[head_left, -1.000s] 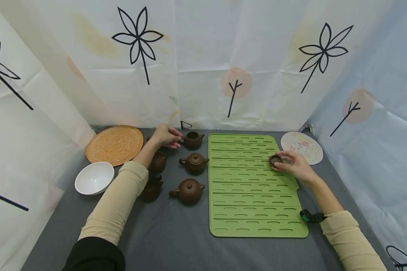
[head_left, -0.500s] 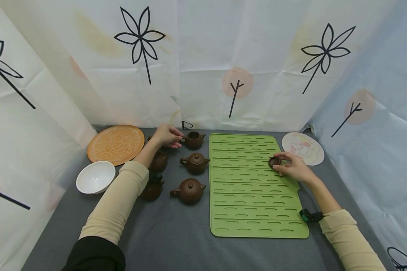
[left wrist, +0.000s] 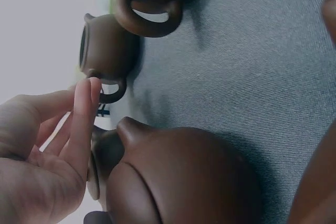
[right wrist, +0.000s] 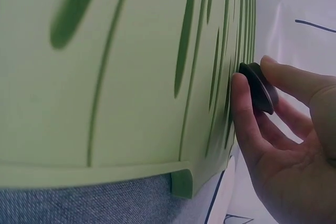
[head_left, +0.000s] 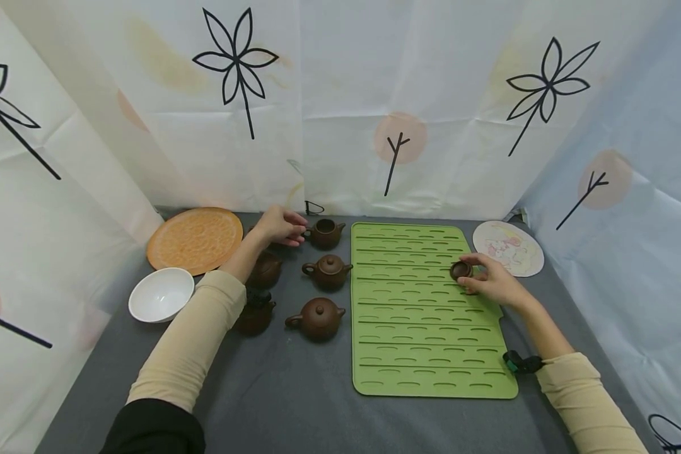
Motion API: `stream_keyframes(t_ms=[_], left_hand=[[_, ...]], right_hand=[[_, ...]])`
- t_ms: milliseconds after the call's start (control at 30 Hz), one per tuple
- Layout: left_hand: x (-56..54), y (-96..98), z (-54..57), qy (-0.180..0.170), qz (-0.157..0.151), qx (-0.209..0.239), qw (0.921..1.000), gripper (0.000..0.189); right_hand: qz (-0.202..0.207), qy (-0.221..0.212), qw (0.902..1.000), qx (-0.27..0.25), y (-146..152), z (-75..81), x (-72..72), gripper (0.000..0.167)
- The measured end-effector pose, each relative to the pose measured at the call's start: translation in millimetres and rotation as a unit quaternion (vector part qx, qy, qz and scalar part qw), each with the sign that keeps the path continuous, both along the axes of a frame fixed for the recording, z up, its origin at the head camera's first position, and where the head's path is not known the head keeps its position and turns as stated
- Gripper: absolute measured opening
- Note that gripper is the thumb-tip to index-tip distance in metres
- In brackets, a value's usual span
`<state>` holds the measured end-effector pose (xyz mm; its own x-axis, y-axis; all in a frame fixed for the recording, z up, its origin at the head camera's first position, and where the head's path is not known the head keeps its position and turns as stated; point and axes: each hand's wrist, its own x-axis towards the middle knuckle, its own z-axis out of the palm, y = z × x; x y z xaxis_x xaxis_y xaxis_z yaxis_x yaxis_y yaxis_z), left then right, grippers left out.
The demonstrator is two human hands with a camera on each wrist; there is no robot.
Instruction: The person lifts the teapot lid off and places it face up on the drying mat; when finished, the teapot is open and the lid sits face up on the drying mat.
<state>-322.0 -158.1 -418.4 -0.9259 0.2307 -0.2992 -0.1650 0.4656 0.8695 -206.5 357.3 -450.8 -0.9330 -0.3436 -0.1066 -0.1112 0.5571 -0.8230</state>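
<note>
With my left hand, I pinch the handle of a brown teapot in the back row; its top is uncovered. In the left wrist view, fingertips and thumb meet at that teapot's handle. My right hand grips a small dark brown teapot lid, hollow side up in the head view, over the right part of a green ribbed mat. In the right wrist view, thumb and fingers hold the lid by its edges, close to the mat. Whether it touches the mat I cannot tell.
Two lidded teapots, one in the middle and one in front, stand left of the mat. More teapots are partly behind my left arm. A white bowl, an orange round mat and a pale oval mat lie around.
The right hand has tilted the lid slightly, its fingers shifting a little around it over the mat. The left hand stays at the uncovered teapot's handle. The head view has shifted slightly.
</note>
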Motion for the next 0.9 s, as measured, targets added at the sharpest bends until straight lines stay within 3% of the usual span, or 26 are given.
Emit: stream_keyframes(t_ms=[233,500,700,900], left_hand=[[7.7,-8.5,9.4,0.020,-0.010,0.019,0.9996,0.037],[16.5,-13.9,22.5,0.032,-0.031,0.023,0.9987,0.035],[22.4,-14.0,26.3,0.045,-0.046,0.022,0.9977,0.032],[30.4,-15.4,24.6,0.076,-0.087,-0.001,0.9933,0.034]], right_hand=[[0.003,-0.001,1.0000,-0.006,3.7,4.1,3.1,0.065],[-0.002,0.009,0.9996,0.027,7.7,11.8,4.6,0.064],[-0.016,0.033,0.9981,0.049,5.9,18.7,5.1,0.063],[-0.024,0.070,0.9958,0.054,-7.3,28.3,10.7,0.059]])
